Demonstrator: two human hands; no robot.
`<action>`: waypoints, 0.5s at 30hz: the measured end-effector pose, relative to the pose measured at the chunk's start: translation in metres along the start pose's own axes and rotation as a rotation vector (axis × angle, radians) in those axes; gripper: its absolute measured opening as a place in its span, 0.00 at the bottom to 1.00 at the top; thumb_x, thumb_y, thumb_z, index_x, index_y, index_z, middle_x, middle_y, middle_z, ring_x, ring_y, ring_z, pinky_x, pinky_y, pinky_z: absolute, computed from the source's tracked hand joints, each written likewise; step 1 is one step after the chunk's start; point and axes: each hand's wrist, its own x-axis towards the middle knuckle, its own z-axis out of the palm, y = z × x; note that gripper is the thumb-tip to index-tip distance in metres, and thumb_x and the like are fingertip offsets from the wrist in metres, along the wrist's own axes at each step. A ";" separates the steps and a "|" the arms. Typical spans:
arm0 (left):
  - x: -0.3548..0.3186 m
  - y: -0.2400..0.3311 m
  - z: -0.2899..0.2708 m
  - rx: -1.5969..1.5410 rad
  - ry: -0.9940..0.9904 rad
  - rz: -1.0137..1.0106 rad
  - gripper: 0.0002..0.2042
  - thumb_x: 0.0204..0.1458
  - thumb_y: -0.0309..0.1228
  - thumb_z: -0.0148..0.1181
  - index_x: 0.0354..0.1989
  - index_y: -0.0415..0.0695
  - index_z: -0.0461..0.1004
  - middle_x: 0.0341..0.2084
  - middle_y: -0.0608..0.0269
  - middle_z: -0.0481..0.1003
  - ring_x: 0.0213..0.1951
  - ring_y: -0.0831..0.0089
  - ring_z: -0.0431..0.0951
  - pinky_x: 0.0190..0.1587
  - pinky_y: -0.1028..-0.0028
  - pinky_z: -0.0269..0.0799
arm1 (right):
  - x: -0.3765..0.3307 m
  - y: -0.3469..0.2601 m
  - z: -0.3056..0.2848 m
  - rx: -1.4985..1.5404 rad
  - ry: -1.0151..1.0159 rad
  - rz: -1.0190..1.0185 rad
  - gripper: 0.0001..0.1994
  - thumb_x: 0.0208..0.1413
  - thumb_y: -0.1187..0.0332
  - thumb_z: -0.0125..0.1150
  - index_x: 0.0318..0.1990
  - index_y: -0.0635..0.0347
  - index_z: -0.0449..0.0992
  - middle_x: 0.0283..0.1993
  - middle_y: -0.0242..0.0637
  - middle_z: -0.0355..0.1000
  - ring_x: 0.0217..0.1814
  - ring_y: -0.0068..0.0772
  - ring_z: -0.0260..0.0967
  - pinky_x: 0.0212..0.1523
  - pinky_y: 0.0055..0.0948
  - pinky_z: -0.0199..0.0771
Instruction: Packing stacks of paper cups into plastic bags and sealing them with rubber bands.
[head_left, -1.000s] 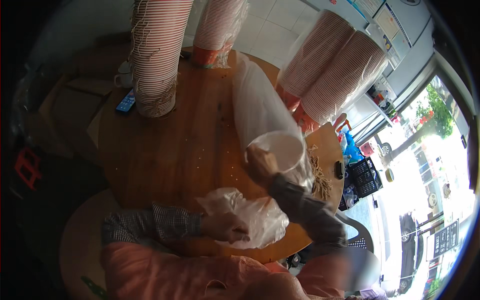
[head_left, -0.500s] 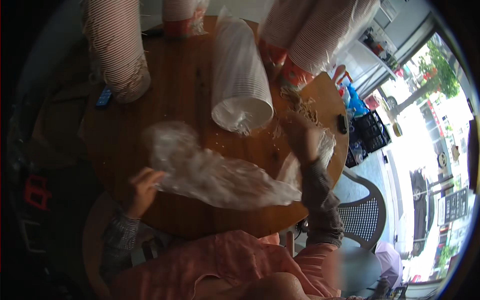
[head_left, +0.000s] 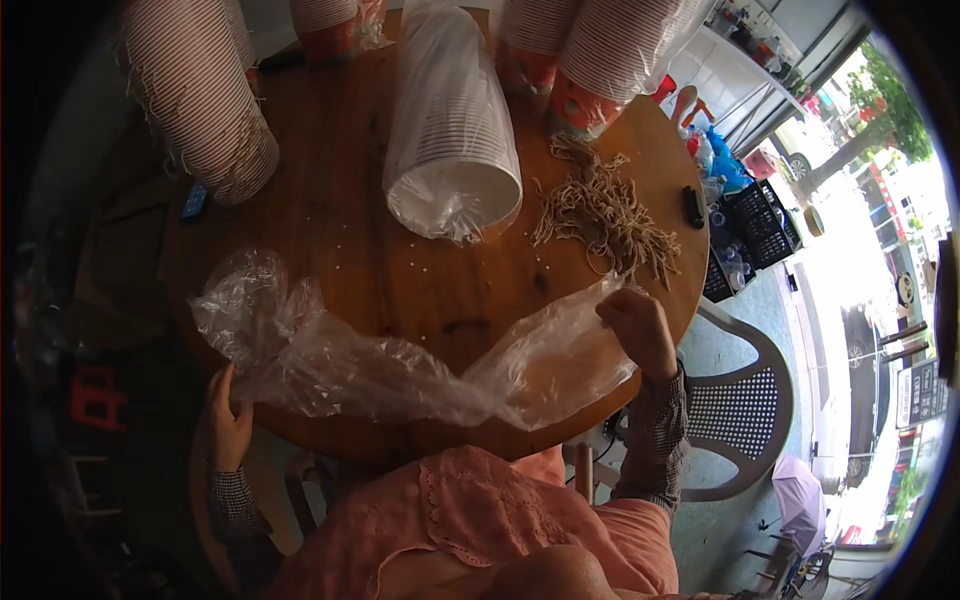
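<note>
A long, crumpled clear plastic bag (head_left: 385, 380) stretches across the near part of the round wooden table (head_left: 330, 200). My right hand (head_left: 645, 328) is closed on the upper right end of this bag, with the fingers pinched together. At the table's near left edge, my left hand (head_left: 231, 425) has its fingers stretched upward and its thumb apart; the fingertips are beside the bag's left part, perhaps touching it. Just beyond my right hand lies a tangled heap of tan rubber bands or cords (head_left: 615, 220). A bagged stack of white cups (head_left: 455, 160) rests on its side at the middle.
Tall stacks of patterned cups stand at the back left (head_left: 195, 100) and back right (head_left: 610, 60). A blue remote (head_left: 194, 200) lies by the left stack, and a small black object (head_left: 693, 207) near the right edge. A grey chair (head_left: 735, 410) and a black crate (head_left: 765, 225) are beyond.
The bag has spread wider, its left end shifting left. My left hand has moved left and down; my right hand has come nearer from the tan heap, which now shows fully.
</note>
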 end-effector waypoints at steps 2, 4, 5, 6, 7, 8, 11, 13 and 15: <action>-0.016 -0.038 -0.003 -0.021 -0.019 -0.032 0.14 0.53 0.22 0.52 0.50 0.38 0.69 0.44 0.53 0.71 0.48 0.58 0.72 0.48 0.66 0.68 | 0.006 -0.029 0.010 0.538 -0.129 0.211 0.06 0.59 0.71 0.53 0.35 0.63 0.72 0.21 0.29 0.65 0.22 0.17 0.63 0.23 0.17 0.61; -0.046 -0.119 -0.005 -0.162 0.045 -0.280 0.17 0.53 0.22 0.53 0.52 0.39 0.68 0.45 0.49 0.70 0.51 0.58 0.70 0.51 0.65 0.66 | 0.015 -0.034 0.025 0.868 0.093 0.091 0.05 0.63 0.70 0.48 0.39 0.59 0.71 0.21 0.20 0.61 0.19 0.09 0.56 0.17 0.15 0.55; -0.060 -0.136 -0.033 -0.115 0.077 -0.268 0.17 0.53 0.22 0.53 0.52 0.39 0.68 0.45 0.49 0.70 0.51 0.58 0.70 0.51 0.65 0.66 | 0.018 -0.036 0.015 0.972 0.242 0.109 0.05 0.64 0.69 0.48 0.39 0.58 0.70 0.22 0.20 0.61 0.19 0.09 0.55 0.18 0.16 0.56; -0.076 -0.166 -0.044 0.004 0.023 -0.357 0.17 0.52 0.21 0.52 0.52 0.38 0.67 0.45 0.48 0.70 0.51 0.57 0.69 0.52 0.65 0.65 | 0.033 -0.023 0.020 1.087 0.321 0.008 0.06 0.64 0.70 0.48 0.40 0.57 0.72 0.25 0.20 0.64 0.22 0.08 0.57 0.20 0.14 0.56; -0.088 -0.184 -0.050 0.122 -0.036 -0.448 0.17 0.52 0.20 0.52 0.52 0.38 0.67 0.45 0.47 0.69 0.51 0.57 0.69 0.52 0.65 0.65 | 0.041 -0.028 0.026 1.093 0.303 0.003 0.06 0.64 0.70 0.48 0.40 0.57 0.72 0.25 0.20 0.64 0.22 0.08 0.57 0.20 0.14 0.56; -0.093 -0.189 -0.056 0.127 -0.027 -0.458 0.17 0.52 0.20 0.52 0.52 0.38 0.67 0.45 0.47 0.69 0.51 0.57 0.69 0.52 0.65 0.65 | 0.048 -0.035 0.033 1.109 0.290 -0.014 0.07 0.64 0.69 0.48 0.41 0.58 0.72 0.26 0.20 0.64 0.23 0.08 0.56 0.20 0.14 0.56; -0.094 -0.153 -0.102 0.465 -0.055 -0.211 0.20 0.51 0.18 0.49 0.55 0.40 0.67 0.49 0.47 0.69 0.54 0.56 0.69 0.56 0.67 0.62 | 0.057 -0.077 0.054 0.984 0.207 -0.029 0.10 0.64 0.69 0.47 0.45 0.62 0.73 0.27 0.21 0.65 0.23 0.09 0.56 0.21 0.13 0.55; -0.037 -0.027 -0.137 0.326 0.073 -0.144 0.23 0.51 0.18 0.48 0.58 0.40 0.64 0.53 0.48 0.67 0.57 0.57 0.66 0.59 0.67 0.60 | 0.058 -0.089 0.060 1.045 -0.236 -0.120 0.11 0.64 0.70 0.46 0.47 0.64 0.72 0.32 0.25 0.68 0.30 0.14 0.63 0.29 0.14 0.64; 0.015 0.063 -0.124 -0.076 0.036 -0.054 0.23 0.53 0.22 0.49 0.60 0.39 0.62 0.56 0.49 0.66 0.60 0.60 0.64 0.61 0.66 0.57 | 0.056 -0.097 0.101 0.829 -0.291 -0.206 0.11 0.64 0.70 0.46 0.47 0.64 0.72 0.36 0.27 0.69 0.37 0.18 0.66 0.37 0.18 0.68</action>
